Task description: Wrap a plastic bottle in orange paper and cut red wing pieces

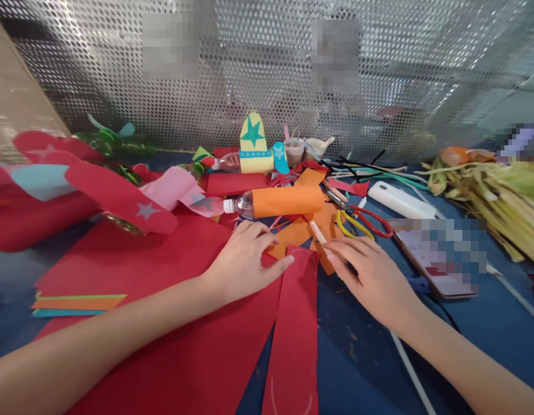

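Note:
My left hand [245, 262] rests on large red paper sheets [184, 346] with its fingers apart. Its thumb reaches the top of a red paper strip [295, 323], which carries curved white lines at both ends. Between the fingers of my right hand [370, 276] is a slim white stick of chalk [318, 233], held just right of the strip's top. Orange paper scraps [292, 236] lie between the hands. Beyond them a clear plastic bottle wrapped in orange paper [288, 202] lies on its side, its white cap to the left.
Scissors with red and yellow handles [374, 222], a white glue gun [400, 199] and a phone [439, 265] lie at right. Paper-covered bottle planes [120, 202] stand left. A perforated metal panel [267, 57] closes the back. Dry husks [495, 196] lie far right.

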A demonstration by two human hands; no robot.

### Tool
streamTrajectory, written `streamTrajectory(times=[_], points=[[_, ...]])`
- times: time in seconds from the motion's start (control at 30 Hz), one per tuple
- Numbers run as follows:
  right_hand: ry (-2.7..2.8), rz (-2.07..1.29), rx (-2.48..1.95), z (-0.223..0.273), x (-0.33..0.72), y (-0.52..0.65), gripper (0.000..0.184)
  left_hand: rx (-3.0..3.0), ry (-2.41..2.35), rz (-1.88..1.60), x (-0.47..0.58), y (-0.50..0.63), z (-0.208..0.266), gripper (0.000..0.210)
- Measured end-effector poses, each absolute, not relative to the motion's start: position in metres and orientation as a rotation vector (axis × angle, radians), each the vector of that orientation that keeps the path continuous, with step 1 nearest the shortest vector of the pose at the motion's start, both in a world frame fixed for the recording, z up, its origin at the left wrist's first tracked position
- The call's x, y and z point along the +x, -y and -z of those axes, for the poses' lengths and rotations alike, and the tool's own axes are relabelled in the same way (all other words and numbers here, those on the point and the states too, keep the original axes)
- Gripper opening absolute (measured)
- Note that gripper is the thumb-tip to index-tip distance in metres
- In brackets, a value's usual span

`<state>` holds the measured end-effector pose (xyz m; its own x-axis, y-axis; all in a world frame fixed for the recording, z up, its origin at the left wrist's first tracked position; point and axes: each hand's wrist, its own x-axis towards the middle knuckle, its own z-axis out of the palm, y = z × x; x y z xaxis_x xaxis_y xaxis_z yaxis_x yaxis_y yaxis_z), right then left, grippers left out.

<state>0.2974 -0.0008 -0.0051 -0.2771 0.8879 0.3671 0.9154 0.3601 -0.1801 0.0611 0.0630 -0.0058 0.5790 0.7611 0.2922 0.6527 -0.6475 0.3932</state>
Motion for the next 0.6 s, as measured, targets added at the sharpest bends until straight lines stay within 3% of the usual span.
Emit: streamTrajectory(times=[0.2, 0.37, 0.6], points=[[2.097, 0.390, -1.686, -0.005, 0.319, -0.013, 0.027, 2.665, -1.171, -0.432, 0.065, -0.052, 0.011, 0.074], [2.086, 0.321, -2.264, -0.016, 0.333, -0.043, 0.034, 2.587, -1.094, -0.357, 0.065, -0.051, 0.011, 0.061], [2.047, 0.005, -2.439, -0.022, 0.343, -0.085, 0.023, 2.400, -0.835, -0.527, 0.065, -0.055, 0.011, 0.047]])
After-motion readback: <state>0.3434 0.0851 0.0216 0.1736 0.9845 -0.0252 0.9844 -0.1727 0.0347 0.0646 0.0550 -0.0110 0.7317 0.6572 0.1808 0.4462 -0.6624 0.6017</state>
